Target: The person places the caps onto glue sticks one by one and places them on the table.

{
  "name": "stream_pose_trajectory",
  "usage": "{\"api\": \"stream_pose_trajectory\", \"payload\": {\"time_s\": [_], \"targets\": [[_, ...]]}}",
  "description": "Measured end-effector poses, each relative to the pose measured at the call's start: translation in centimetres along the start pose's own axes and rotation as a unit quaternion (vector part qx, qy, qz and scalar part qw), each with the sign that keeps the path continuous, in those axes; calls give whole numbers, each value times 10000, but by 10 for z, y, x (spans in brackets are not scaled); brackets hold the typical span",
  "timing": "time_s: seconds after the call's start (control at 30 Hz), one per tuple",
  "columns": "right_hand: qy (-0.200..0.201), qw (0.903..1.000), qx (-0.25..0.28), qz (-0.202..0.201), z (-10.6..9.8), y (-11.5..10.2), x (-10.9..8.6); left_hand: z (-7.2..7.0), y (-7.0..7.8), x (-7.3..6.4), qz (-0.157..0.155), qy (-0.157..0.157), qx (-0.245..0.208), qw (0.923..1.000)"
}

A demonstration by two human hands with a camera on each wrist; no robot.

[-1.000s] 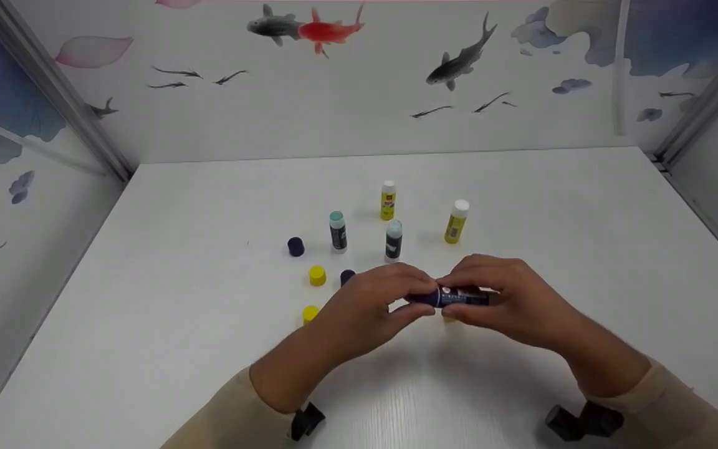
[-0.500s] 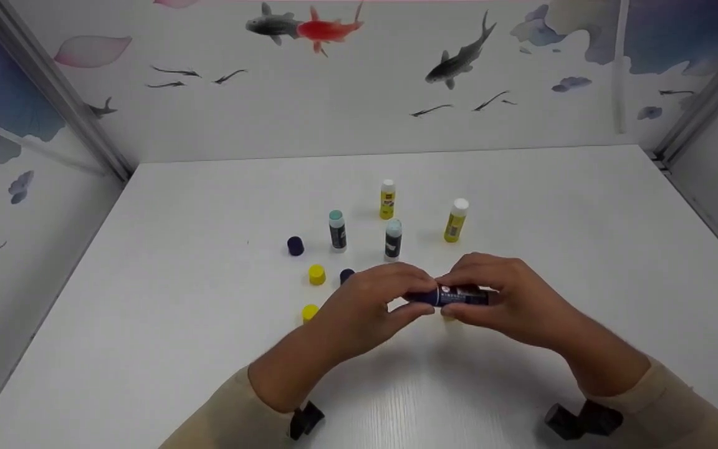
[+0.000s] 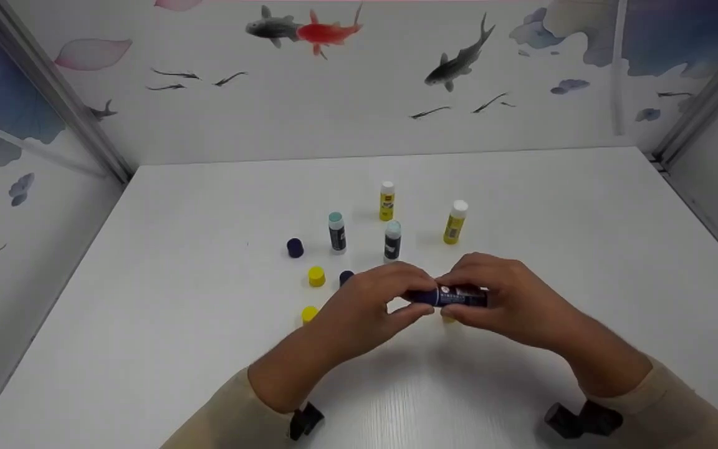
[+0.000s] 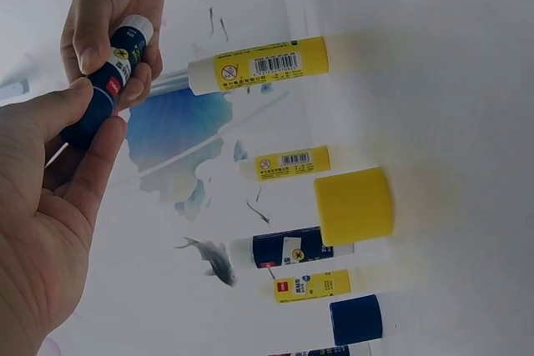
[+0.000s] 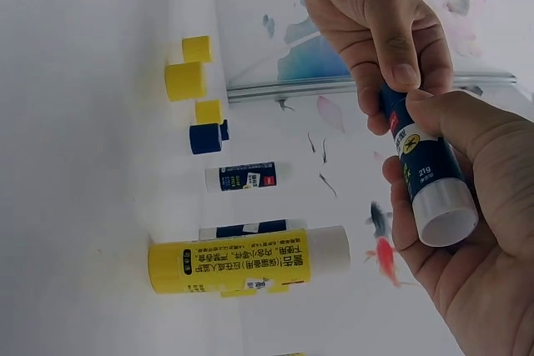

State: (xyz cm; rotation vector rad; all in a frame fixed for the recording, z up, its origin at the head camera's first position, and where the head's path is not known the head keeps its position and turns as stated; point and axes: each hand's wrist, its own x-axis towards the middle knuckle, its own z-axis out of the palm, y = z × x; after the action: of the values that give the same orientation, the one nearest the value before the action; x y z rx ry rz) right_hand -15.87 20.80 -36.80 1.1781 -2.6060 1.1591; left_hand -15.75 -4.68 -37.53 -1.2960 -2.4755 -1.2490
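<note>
Both hands hold one dark blue glue stick (image 3: 464,296) level over the table. My left hand (image 3: 368,305) pinches its capped end (image 3: 422,297) between thumb and fingers. My right hand (image 3: 505,299) grips the labelled body, and the white base (image 5: 446,213) points out of that hand in the right wrist view. Behind the hands stand two uncapped blue glue sticks (image 3: 338,236) with pale tops. A yellow glue stick (image 5: 242,266) stands just below my right hand, mostly hidden by it in the head view.
Two more yellow glue sticks (image 3: 387,202) stand farther back, their white ends up. To the left are yellow caps (image 3: 316,276) and dark blue caps (image 3: 295,247), some partly behind my left hand. Fish-patterned panels (image 3: 359,118) enclose the white table (image 3: 178,280) at back and sides.
</note>
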Motion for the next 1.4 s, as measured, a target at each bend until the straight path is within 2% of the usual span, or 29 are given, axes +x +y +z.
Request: {"api": "stream_pose_trajectory", "payload": {"time_s": [0.23,0.53,0.77,0.97,1.23,1.4], "targets": [[-40,9997,-223,-1,-1,-1,1,-2,0,0,-90,-73,-8,9999],[-105,9997,-194,63,1,-4,3,-7,4,-2,-260,-109,-43,9996],[-228,9991,-308,153,2,-3,3,-9,3,-4,-302,-257,39,9992],[-285,9983,-407,312,0,1,1,-11,-3,-7,-217,-144,92,9996],[-198,9980,-356,488,-6,6,-2,-16,-4,-9,-640,-97,256,9976],[-91,9971,-189,732,-10,7,-2,-18,-7,-13,-623,15,429,9971]]}}
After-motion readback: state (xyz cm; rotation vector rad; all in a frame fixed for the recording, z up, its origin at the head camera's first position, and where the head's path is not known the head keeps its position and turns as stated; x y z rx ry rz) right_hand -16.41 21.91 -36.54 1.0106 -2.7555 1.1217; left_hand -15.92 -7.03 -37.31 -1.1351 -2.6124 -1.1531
